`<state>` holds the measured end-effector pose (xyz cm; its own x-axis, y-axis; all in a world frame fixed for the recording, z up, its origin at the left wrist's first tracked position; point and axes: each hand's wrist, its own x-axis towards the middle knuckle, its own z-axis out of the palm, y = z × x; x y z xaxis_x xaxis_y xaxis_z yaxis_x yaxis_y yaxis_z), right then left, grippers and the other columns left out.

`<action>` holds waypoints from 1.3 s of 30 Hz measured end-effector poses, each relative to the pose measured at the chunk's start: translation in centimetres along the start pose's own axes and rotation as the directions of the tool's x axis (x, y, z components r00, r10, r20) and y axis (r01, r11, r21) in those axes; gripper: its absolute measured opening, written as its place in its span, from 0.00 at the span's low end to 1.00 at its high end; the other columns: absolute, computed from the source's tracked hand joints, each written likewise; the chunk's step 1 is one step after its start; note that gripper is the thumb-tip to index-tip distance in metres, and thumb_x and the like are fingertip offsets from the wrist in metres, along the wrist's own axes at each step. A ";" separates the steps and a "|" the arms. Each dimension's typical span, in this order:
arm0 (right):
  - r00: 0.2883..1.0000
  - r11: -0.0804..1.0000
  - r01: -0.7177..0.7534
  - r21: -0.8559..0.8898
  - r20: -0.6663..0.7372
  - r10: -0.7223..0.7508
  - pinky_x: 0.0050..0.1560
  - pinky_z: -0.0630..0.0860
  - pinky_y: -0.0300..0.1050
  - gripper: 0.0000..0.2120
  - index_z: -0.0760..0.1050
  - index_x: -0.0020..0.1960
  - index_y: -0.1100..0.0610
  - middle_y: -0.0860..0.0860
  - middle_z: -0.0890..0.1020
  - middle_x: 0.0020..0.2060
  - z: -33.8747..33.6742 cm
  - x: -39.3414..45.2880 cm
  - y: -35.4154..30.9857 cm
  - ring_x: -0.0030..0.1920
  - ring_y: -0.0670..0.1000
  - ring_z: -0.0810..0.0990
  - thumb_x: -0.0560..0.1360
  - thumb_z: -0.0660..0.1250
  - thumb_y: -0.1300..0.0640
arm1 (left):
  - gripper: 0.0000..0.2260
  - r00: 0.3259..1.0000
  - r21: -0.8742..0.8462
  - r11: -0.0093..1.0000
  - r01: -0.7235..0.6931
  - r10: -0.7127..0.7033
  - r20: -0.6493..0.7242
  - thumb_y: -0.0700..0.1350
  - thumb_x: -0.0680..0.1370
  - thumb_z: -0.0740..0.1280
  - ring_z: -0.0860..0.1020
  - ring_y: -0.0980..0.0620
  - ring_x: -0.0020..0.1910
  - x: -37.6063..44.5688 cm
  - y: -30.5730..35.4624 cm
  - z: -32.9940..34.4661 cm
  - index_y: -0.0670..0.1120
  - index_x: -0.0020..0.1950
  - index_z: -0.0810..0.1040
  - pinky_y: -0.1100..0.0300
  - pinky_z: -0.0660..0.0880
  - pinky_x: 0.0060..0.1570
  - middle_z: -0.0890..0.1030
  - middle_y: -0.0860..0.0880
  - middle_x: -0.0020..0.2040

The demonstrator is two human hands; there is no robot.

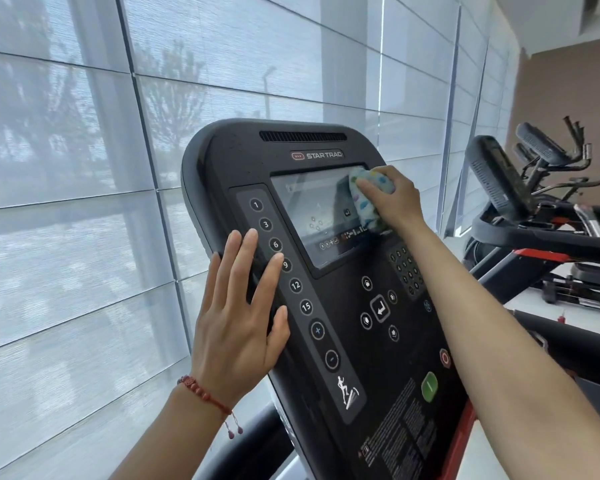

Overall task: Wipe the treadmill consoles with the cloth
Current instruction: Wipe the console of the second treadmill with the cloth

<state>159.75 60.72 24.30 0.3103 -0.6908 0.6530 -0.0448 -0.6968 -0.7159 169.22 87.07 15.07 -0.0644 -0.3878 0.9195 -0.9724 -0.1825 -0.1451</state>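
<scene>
A black treadmill console point(343, 341) fills the middle of the view, tilted to the right, with a grey screen point(312, 209) in its upper half. My right hand point(394, 199) presses a white cloth with coloured dots point(366, 206) against the screen's right edge. My left hand point(238, 313) lies flat with fingers spread on the console's left rim, beside the column of numbered buttons point(281, 254). A red cord bracelet sits on the left wrist.
A tall window with translucent blinds point(84, 168) stands right behind the console. To the right stand another treadmill console point(496, 174) and further exercise machines point(551, 157). A green button point(429, 386) and a red button point(444, 357) sit low on the console.
</scene>
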 end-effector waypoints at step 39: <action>0.976 0.975 0.121 0.186 0.158 -0.151 0.44 0.78 0.38 0.07 0.75 0.44 0.42 0.41 0.81 0.40 1.1 -12.3 -6.2 0.41 0.43 0.80 0.69 0.73 0.50 | 0.22 0.994 0.069 0.998 -0.012 0.005 0.105 0.52 0.78 0.58 0.61 0.42 0.72 -0.5 -0.3 -2.4 0.38 0.65 0.73 0.50 0.67 0.65 0.66 0.38 0.70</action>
<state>157.27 73.75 20.41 0.4599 -0.5384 0.7061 0.1705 -0.7268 -0.6653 168.97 89.47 15.56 -0.0452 -0.4815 0.8753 -0.9539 -0.2395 -0.1810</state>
